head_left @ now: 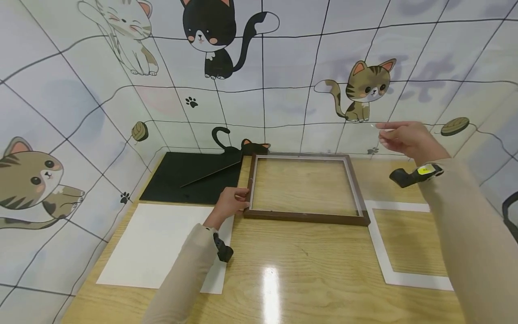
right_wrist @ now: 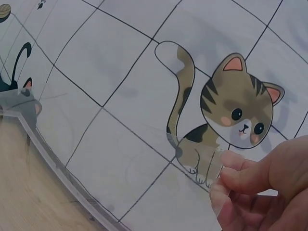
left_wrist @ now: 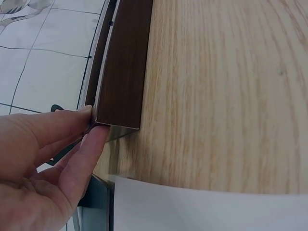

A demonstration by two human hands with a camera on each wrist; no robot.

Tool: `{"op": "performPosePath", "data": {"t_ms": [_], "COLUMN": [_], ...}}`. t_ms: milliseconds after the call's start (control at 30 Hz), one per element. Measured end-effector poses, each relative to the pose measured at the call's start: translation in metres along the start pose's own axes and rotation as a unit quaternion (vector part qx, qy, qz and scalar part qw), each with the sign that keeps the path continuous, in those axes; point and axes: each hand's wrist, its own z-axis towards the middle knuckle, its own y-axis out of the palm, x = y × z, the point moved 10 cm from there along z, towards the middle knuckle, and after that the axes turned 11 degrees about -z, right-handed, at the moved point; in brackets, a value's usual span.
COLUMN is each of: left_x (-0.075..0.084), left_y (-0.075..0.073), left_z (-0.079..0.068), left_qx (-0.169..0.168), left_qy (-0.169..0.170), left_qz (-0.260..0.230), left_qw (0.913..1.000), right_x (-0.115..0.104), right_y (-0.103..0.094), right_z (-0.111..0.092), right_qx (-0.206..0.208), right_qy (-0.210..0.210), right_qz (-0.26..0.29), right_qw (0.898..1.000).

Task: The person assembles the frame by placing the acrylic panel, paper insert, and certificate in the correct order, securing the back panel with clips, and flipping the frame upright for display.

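Observation:
A brown picture frame (head_left: 307,217) lies on the table, its opening showing wood through it. At the front left corner my left hand (head_left: 230,203) holds the frame, fingertips against its edge; in the left wrist view that hand (left_wrist: 53,163) pinches the dark corner. Raised on the right, my right hand (head_left: 406,137) pinches a clear sheet (right_wrist: 196,153) between thumb and fingers. The sheet is see-through, with faint edges in the right wrist view, so its full extent is hard to tell. The right hand (right_wrist: 260,187) is well above the table.
Left of the frame lies a black backing board (head_left: 170,180) with a thin strip across it. White paper (head_left: 154,243) lies in front of that. A white mat border (head_left: 384,256) is at the right, partly behind my right sleeve. The cat-patterned wall (head_left: 283,103) closes off the back.

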Motion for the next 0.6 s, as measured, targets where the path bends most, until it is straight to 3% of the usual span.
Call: {"op": "performPosePath", "data": {"t_ms": [133, 333, 600], "left_x": [0.001, 0.001, -0.001], "left_y": [0.0, 0.0, 0.0], "left_z": [0.0, 0.0, -0.001], "left_qx": [0.003, 0.003, 0.001], "left_qy": [-0.003, -0.001, -0.003], "left_qz": [-0.001, 0.002, -0.006], "left_qw": [1.0, 1.0, 1.0], "right_x": [0.011, 0.024, 0.037], "right_y": [0.003, 0.013, 0.033], "right_z": [0.016, 0.037, 0.051], "right_qx": [-0.017, -0.042, -0.062], "right_qy": [0.021, 0.041, 0.062], "right_qz": [0.011, -0.019, -0.005], "right_qw": [1.0, 0.998, 0.996]}}
